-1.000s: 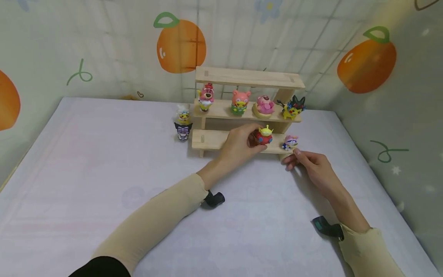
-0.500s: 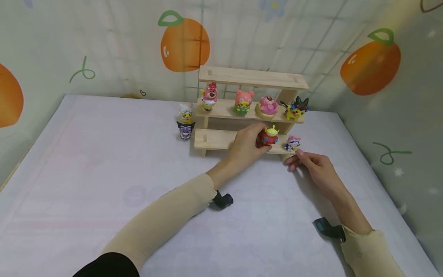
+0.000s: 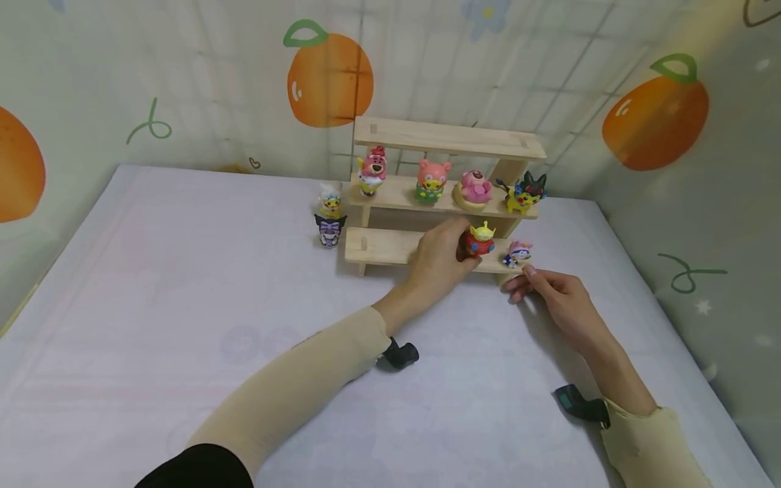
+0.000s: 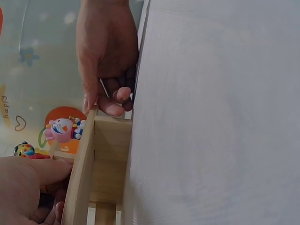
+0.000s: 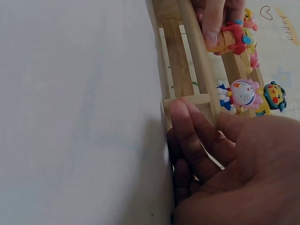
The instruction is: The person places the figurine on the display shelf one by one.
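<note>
My left hand [image 3: 436, 261] holds a small alien figurine [image 3: 481, 238] with a yellow-green head and red body at the lowest board of a wooden tiered display shelf [image 3: 384, 245]. In the right wrist view the figurine's tan waffle-patterned base [image 5: 224, 43] shows beside my fingertips, close to the board. My right hand [image 3: 558, 298] grips the right end of that lowest board, thumb at its top edge and fingers below against the leg. Between the hands, a pink-and-white cat figurine [image 3: 518, 253] stands on the lowest board.
Along the middle board stand a red-capped pink bear [image 3: 372, 171], a pink-hooded figurine [image 3: 430, 181], a pink bear on a round base [image 3: 473, 190] and a dark-eared yellow figurine [image 3: 526, 193]. Left of the shelf, two figurines, one white-topped [image 3: 330, 200] and one purple-black [image 3: 330, 232], stand on the table [image 3: 183, 271].
My left hand has shifted slightly right with the alien figurine, closer to the cat figurine. The right hand keeps its place at the shelf end. The head view has drifted a little.
</note>
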{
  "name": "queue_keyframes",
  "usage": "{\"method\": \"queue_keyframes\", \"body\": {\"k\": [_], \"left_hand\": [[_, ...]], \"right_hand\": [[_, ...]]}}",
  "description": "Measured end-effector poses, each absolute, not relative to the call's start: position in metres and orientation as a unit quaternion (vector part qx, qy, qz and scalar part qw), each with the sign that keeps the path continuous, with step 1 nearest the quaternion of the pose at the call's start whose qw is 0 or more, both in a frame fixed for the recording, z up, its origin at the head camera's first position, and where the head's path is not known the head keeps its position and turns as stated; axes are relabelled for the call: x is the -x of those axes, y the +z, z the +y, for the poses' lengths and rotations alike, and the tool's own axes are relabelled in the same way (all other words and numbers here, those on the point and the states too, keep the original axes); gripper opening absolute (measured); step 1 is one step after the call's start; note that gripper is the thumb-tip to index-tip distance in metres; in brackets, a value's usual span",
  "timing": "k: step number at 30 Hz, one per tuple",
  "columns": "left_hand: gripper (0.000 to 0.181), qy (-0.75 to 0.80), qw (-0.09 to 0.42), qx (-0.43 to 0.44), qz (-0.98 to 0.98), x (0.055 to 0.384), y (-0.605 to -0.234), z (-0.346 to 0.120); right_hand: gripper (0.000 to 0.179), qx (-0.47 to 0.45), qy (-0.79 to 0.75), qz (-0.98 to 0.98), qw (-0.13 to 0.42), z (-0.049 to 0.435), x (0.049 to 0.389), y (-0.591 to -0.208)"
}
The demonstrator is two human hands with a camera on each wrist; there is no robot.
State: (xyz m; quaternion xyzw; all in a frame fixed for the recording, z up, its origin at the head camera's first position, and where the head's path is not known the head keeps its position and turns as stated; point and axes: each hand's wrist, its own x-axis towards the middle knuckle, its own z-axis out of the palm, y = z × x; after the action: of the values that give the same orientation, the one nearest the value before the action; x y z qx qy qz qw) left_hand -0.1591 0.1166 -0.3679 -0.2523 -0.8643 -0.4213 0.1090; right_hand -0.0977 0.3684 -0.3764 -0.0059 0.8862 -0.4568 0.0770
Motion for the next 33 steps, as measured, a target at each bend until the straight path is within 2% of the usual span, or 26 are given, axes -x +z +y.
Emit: {"method": "queue_keyframes", "body": {"k": [9,19,25,33], "left_hand": [[0.041,-0.460,0.105,0.252,-0.845,0.157,-0.368,0.101],[0.027,-0.483,0.095,0.244,-0.835,0.156,-0.374,0.050],[0.020,-0.487,0.110,0.227,-0.836,0.158,-0.376,0.018],[0.013,-0.468,0.115,0.247,-0.841,0.161,-0.376,0.004]], "right_hand": [[0.062,-0.001,-0.454,0.887,0.087,0.366,0.100,-0.373],[0.062,-0.004,-0.460,0.884,0.086,0.368,0.096,-0.373],[0.064,-0.007,-0.455,0.886,0.091,0.367,0.097,-0.374],[0.065,-0.013,-0.453,0.886,0.097,0.367,0.097,-0.373]]}}
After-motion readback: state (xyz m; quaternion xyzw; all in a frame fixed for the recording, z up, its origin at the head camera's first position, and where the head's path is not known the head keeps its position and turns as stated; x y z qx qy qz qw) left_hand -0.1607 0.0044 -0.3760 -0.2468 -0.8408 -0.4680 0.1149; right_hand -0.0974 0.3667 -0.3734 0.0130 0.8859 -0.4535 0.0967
